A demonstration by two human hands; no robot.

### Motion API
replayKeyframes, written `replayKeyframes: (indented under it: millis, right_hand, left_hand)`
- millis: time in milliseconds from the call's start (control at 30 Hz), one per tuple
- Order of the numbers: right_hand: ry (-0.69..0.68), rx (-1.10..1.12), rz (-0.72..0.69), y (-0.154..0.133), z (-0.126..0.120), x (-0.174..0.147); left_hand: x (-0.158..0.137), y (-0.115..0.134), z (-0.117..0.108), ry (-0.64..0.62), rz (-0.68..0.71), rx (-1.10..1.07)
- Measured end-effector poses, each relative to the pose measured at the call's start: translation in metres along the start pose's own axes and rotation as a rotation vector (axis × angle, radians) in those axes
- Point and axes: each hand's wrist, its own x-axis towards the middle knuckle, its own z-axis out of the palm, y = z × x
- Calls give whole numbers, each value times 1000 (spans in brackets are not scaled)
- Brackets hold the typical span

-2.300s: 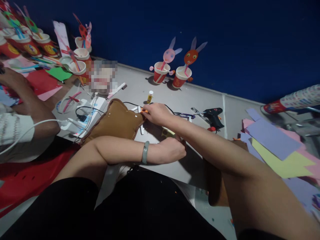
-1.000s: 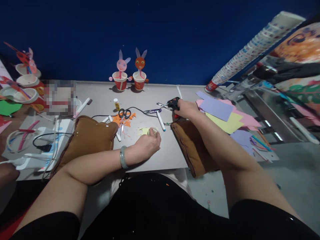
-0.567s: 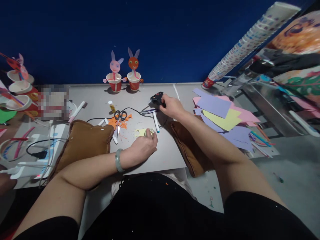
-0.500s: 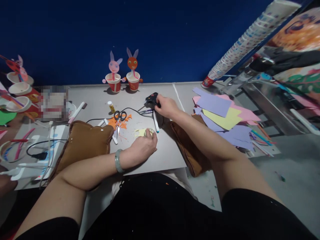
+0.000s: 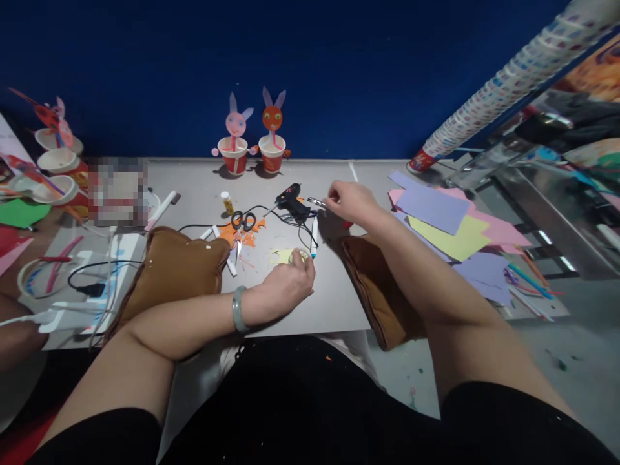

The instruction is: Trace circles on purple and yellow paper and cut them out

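Observation:
My left hand (image 5: pixel 289 282) is closed with its fingers curled around a small pale round piece (image 5: pixel 299 255), mostly covered by the fingertips. Just beyond it lies a cut yellow paper scrap (image 5: pixel 279 256). My right hand (image 5: pixel 352 203) pinches a slim silvery pen (image 5: pixel 317 202) above the table, its tip pointing left. A black hot glue gun (image 5: pixel 290 197) lies to the left of that hand, nozzle toward the left. Between the two hands rests a white marker (image 5: pixel 314 234). Black-handled scissors (image 5: pixel 243 221) lie over orange paper scraps (image 5: pixel 249 239).
Two paper-cup rabbits (image 5: pixel 234 155) stand by the blue wall. Brown cushions (image 5: pixel 181 268) flank the work spot. Coloured paper (image 5: pixel 436 206) and a leaning cup stack (image 5: pixel 504 84) are at right. A power strip (image 5: pixel 113 278) with cables sits at left, near a glue stick (image 5: pixel 227 203).
My right hand has left the glue gun, moved right and now holds the pen. The glue gun lies uncovered on the table. My left hand keeps its hold; the view has shifted slightly.

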Motion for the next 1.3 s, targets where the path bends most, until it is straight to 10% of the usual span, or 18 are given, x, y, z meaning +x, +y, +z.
replayKeyframes:
  millis: [400,900,1300]
  right_hand:
    - [-214,-108,101,36,23,19]
    - [219,20,4,-11,0,-7]
    - [-7,-10,-172,-71,34,18]
  left_hand:
    - [-1,0,-1,-19,-14,-11]
    - [0,0,1,-24,-5,-3]
    - [0,1,-11,-95,-25,-3]
